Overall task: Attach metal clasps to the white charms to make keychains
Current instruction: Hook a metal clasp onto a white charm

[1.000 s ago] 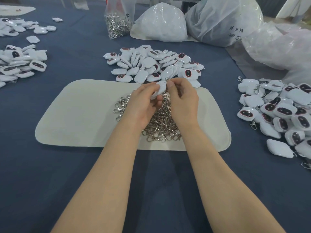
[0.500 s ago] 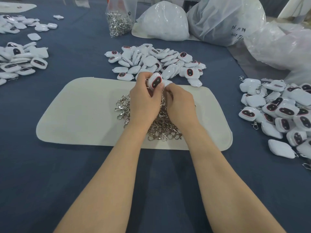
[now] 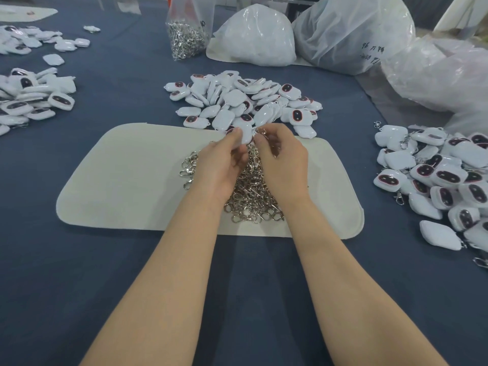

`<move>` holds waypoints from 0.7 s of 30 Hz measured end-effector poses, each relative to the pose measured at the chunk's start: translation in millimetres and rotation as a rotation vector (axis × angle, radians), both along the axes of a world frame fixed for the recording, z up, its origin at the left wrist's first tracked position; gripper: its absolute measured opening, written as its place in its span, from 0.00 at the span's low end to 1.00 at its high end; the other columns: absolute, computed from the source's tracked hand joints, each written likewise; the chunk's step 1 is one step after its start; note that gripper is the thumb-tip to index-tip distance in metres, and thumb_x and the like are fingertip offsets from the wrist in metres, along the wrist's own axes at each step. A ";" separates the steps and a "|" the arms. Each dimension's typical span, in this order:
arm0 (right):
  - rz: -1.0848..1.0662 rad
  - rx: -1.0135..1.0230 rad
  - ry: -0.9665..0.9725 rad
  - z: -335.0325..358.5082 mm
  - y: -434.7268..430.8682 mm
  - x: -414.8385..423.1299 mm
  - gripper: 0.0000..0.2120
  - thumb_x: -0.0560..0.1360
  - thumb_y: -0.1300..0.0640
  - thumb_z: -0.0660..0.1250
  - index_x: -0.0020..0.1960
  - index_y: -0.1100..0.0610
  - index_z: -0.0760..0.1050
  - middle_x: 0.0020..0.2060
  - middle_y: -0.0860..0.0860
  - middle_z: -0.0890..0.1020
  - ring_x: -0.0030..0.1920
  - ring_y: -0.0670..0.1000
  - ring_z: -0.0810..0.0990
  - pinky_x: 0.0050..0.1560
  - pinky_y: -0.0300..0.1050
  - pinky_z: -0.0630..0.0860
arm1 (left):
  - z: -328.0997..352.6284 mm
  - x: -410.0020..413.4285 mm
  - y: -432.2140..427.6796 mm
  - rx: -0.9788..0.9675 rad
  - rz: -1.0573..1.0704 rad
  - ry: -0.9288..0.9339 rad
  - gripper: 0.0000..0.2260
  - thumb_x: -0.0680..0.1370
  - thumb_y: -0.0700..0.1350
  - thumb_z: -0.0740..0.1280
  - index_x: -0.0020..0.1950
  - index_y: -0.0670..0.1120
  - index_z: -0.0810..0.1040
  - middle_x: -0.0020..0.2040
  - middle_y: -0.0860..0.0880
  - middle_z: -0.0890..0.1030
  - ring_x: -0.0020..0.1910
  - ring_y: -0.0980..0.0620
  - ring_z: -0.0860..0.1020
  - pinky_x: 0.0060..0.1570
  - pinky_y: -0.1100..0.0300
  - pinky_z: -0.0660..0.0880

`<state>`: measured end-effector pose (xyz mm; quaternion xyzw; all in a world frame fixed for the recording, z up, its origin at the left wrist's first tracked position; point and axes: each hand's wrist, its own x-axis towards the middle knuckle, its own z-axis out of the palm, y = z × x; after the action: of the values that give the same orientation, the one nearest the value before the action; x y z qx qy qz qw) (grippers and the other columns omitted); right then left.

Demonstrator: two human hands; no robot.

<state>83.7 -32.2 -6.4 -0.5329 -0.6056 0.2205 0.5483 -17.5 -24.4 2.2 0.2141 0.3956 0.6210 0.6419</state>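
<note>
My left hand [image 3: 220, 165] pinches a white charm [image 3: 247, 134] between thumb and fingers, above the far edge of a cream mat [image 3: 126, 180]. My right hand [image 3: 281, 159] pinches a metal clasp [image 3: 261, 132] at the charm's right end, fingers curled. A heap of loose metal clasps [image 3: 248, 196] lies on the mat under both hands. A pile of white charms [image 3: 245, 99] lies just beyond the mat.
Charms with clasps on them are heaped at the right [image 3: 443, 180]. More charm piles lie at the far left [image 3: 31, 101]. A clear bag of clasps [image 3: 187, 35] and large plastic bags [image 3: 351, 33] stand at the back on the blue cloth [image 3: 79, 273].
The charm was held face up in my left hand half a second ago; now it is turned white side up and my right hand has lifted a clasp to its end.
</note>
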 end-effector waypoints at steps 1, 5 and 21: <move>0.001 -0.006 0.000 0.2 -0.2 -0.4 0.04 0.78 0.59 0.65 0.51 0.54 0.77 0.39 0.39 0.78 0.41 0.33 0.76 0.43 0.24 0.68 | -0.3 -0.5 0.5 -0.005 -0.005 -0.009 0.04 0.78 0.39 0.66 0.43 0.42 0.74 0.21 0.54 0.73 0.22 0.60 0.73 0.25 0.68 0.71; 0.005 -0.038 0.012 0.7 -1.2 -1.7 0.08 0.80 0.60 0.61 0.54 0.57 0.78 0.40 0.46 0.81 0.42 0.43 0.79 0.45 0.29 0.72 | -1.5 -2.5 1.6 0.001 -0.008 -0.029 0.01 0.78 0.38 0.65 0.47 0.42 0.74 0.24 0.54 0.74 0.24 0.59 0.74 0.25 0.68 0.72; -0.007 -0.050 -0.006 0.0 -0.1 -2.5 0.07 0.76 0.57 0.67 0.53 0.50 0.77 0.50 0.48 0.80 0.51 0.43 0.77 0.54 0.38 0.73 | 2.5 -1.4 -0.6 0.007 -0.009 -0.083 0.03 0.79 0.39 0.63 0.47 0.42 0.74 0.21 0.54 0.74 0.23 0.61 0.73 0.25 0.69 0.72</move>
<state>81.2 -32.3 -6.4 -0.5492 -0.5997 0.2321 0.5338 -18.9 -25.0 4.7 0.1920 0.3655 0.6276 0.6600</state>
